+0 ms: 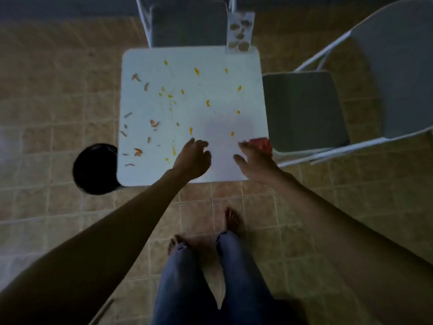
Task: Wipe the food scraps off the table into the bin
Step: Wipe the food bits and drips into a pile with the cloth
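Note:
A small white square table [210, 109] carries several yellow and brown food scraps [154, 124], mostly on its left half. A round black bin [93, 168] stands on the floor at the table's near left corner. My left hand [193, 160] hovers over the near edge with fingers curled and apart, holding nothing. My right hand [254, 158] reaches toward the near right corner, where a red cloth [262, 144] lies under its fingers. Whether the fingers grip the cloth is not clear.
A folding chair [304, 109] stands at the table's right side and another chair [187, 24] at the far side. A clear upright menu stand [240, 31] sits at the far right corner. My bare feet [230, 219] stand on tiled floor.

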The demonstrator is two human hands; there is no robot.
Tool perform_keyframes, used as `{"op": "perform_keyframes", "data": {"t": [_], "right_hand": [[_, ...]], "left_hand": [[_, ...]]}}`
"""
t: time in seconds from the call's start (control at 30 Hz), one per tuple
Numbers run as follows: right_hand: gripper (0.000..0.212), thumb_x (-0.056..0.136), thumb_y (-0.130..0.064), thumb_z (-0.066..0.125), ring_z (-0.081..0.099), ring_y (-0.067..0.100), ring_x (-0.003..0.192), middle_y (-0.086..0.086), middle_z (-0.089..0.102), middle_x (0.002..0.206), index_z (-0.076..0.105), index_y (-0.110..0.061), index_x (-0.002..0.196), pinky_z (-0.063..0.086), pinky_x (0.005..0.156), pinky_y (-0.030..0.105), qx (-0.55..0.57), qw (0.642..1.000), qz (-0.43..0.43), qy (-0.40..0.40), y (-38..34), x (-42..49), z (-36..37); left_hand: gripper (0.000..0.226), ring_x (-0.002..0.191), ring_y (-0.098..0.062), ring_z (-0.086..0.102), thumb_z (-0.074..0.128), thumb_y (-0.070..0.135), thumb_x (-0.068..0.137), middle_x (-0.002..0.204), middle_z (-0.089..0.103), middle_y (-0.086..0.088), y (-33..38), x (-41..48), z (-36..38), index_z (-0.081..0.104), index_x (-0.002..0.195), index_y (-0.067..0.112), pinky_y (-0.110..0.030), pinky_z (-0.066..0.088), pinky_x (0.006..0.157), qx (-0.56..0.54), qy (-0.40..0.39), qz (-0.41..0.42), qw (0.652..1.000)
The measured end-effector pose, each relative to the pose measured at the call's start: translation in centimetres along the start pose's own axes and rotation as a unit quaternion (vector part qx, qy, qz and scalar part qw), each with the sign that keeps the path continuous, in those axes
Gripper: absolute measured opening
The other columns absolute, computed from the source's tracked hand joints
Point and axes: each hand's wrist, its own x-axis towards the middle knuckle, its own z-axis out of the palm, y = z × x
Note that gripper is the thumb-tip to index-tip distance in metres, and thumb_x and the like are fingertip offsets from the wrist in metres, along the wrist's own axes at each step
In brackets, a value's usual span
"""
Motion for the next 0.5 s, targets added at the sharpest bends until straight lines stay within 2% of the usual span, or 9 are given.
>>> {"op": "perform_keyframes", "data": {"t": [0.13,0.2,0.27,0.37,0.43,0.5], "right_hand": [[0.059,0.108,-0.037,0.04,0.01,0.016,0.158,0.0,0.015,0.171,0.023,-0.015,0.161,0.011,0.129,0.036,0.005,0.999,0.023,-0.044,4.7,3.0,3.6],[0.063,0.108,-0.036,0.042,0.005,0.018,0.159,0.0,0.008,0.172,0.016,-0.016,0.162,0.01,0.13,0.043,-0.023,0.999,0.022,-0.02,7.0,5.4,4.9],[0.071,0.107,-0.038,0.043,-0.005,0.021,0.159,0.003,-0.005,0.172,0.005,-0.014,0.162,0.003,0.13,0.049,-0.107,0.994,0.007,0.005,9.1,8.0,5.7],[0.076,0.107,-0.044,0.037,-0.013,0.032,0.157,0.012,-0.011,0.17,-0.002,-0.009,0.161,-0.004,0.129,0.051,-0.169,0.984,0.015,0.052,12.1,11.6,7.4],[0.071,0.107,-0.044,0.03,-0.005,0.037,0.158,0.017,-0.002,0.17,0.005,-0.006,0.161,0.002,0.128,0.054,-0.164,0.981,0.018,0.104,13.5,13.4,8.9],[0.066,0.106,-0.04,0.029,0.013,0.042,0.156,0.021,0.017,0.168,0.022,-0.002,0.159,0.013,0.126,0.057,-0.169,0.965,0.005,0.202,14.1,14.1,10.9]], "left_hand": [[0.046,0.149,-0.034,0.027,0.049,0.013,0.1,0.151,0.046,-0.02,-3.2,1.4,5.9,0.047,0.144,-0.002,-0.039,0.028,0.117,-0.002,0.017,-0.041,0.999],[0.053,0.153,-0.035,0.018,0.048,0.014,0.1,0.159,0.035,-0.02,-4.6,2.1,8.5,0.037,0.15,-0.001,-0.043,0.024,0.12,0.02,0.038,-0.065,0.997],[0.057,0.154,-0.036,0.012,0.045,0.015,0.1,0.163,0.027,-0.02,-5.9,2.9,10.2,0.031,0.153,0.0,-0.047,0.021,0.123,0.045,0.07,-0.072,0.994],[0.057,0.155,-0.037,0.005,0.042,0.015,0.103,0.166,0.018,-0.019,-7.5,4.2,12.4,0.025,0.156,0.0,-0.049,0.014,0.123,0.06,0.098,-0.067,0.991],[0.057,0.155,-0.038,0.003,0.04,0.015,0.104,0.166,0.014,-0.021,-8.6,5.1,13.7,0.023,0.156,-0.001,-0.051,0.013,0.124,0.058,0.111,-0.057,0.99],[0.057,0.154,-0.041,0.005,0.035,0.019,0.104,0.165,0.014,-0.025,-10.0,5.7,15.1,0.025,0.155,-0.005,-0.054,0.015,0.124,0.043,0.121,-0.051,0.99]]}}
